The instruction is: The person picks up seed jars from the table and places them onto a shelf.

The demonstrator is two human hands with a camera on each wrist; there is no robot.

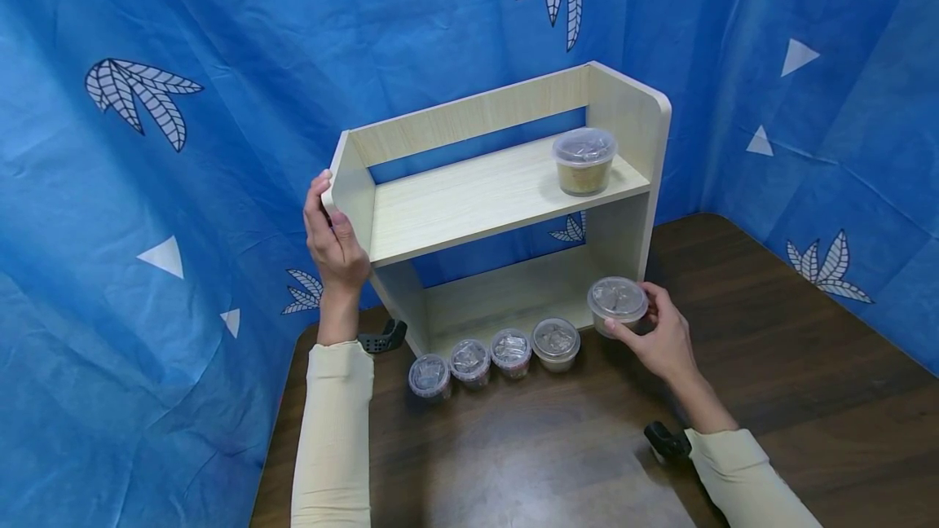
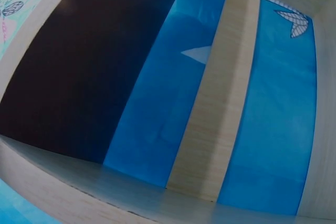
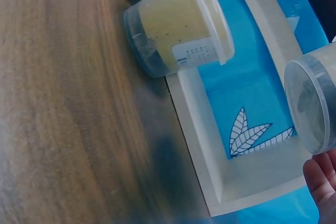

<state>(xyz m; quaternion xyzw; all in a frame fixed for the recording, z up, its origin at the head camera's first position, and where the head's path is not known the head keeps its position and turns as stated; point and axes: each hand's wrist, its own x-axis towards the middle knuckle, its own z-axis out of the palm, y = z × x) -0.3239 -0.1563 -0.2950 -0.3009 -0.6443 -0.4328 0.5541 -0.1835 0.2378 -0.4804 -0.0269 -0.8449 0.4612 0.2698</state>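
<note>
My left hand (image 1: 333, 239) grips the left side panel of a pale wooden two-tier shelf (image 1: 469, 202), thumb on the near side. In my right hand (image 1: 663, 336) is a round clear plastic tub with a lid (image 1: 618, 300), pinched between thumb and fingers in front of the shelf's lower right end. The right wrist view shows this tub's round end at the right edge, with fingertips (image 3: 317, 179) against it. A similar lidded tub with yellowish contents (image 1: 584, 161) stands on the upper board, toward the right.
Along the shelf's front on the dark wooden table (image 1: 499, 455) stand three small lidded cups (image 1: 469, 363) and a wider lidded tub (image 1: 555, 345); the right wrist view shows a tub with a white label (image 3: 178, 30). Blue patterned cloth (image 1: 242, 145) hangs behind.
</note>
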